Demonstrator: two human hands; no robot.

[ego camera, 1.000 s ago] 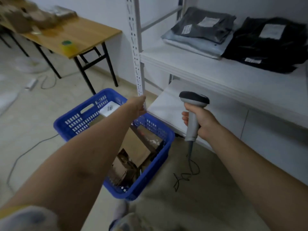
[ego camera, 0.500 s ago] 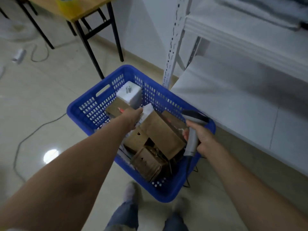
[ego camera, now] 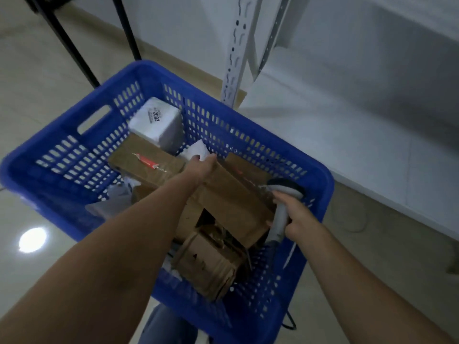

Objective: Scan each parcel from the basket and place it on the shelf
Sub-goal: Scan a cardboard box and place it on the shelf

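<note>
Your left arm, bare, stretched forward and down, left hand (ego camera: 201, 167) back-up with fingers curled over the top end of a brown cardboard parcel (ego camera: 233, 204); your right arm, bare, reaching alongside, right hand (ego camera: 296, 219) wrapped round the handle of a barcode scanner (ego camera: 280, 217).

One legible mark only: "2002", black digits on a small label (ego camera: 155, 117) stuck to the top face of the white parcel (ego camera: 164, 131) at the far end of the blue basket (ego camera: 74, 155). Finer print beside the digits on the same label is too small to read. Red strip (ego camera: 146, 160) on the brown carton (ego camera: 129, 157) just beside it: any lettering is illegible. Dark marks on the torn cardboard box (ego camera: 211, 264) at the near end can't be made out.
</note>
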